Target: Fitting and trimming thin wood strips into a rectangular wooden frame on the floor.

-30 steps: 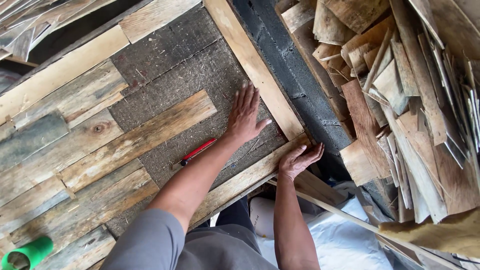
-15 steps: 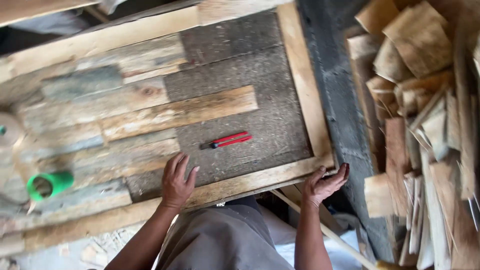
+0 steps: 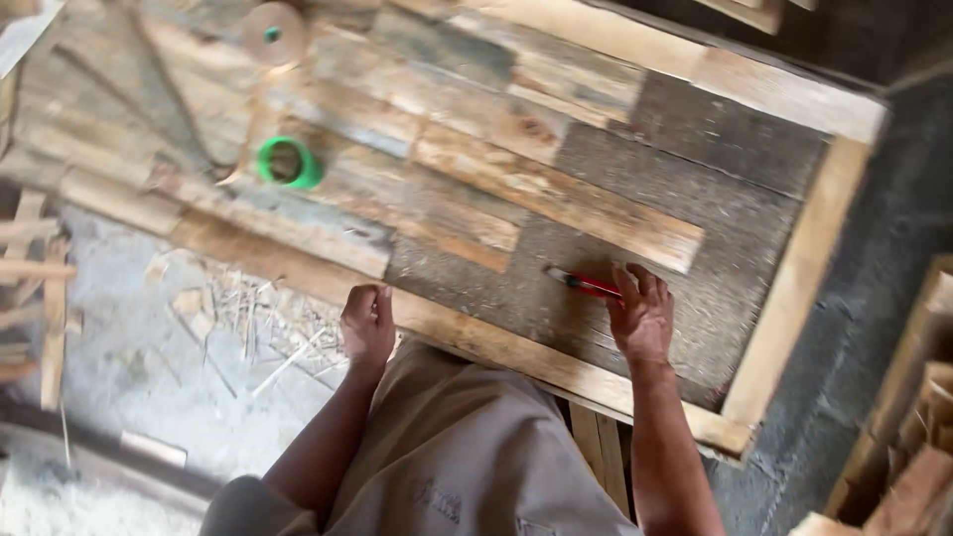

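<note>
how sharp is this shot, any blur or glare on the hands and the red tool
Head view: soft daylight, no glare or hard shadows. Motion blur smears the whole frame, worst toward the left edge around the green tape roll. The right hand on the red tool and the left hand on the wooden frame are soft-edged but readable.

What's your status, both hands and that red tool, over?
Right hand on the red tool, grip not clear. Left hand curled on the near frame rail. Green tape roll well clear.

Soft, even daylight; slight motion blur, faint shadows.
</note>
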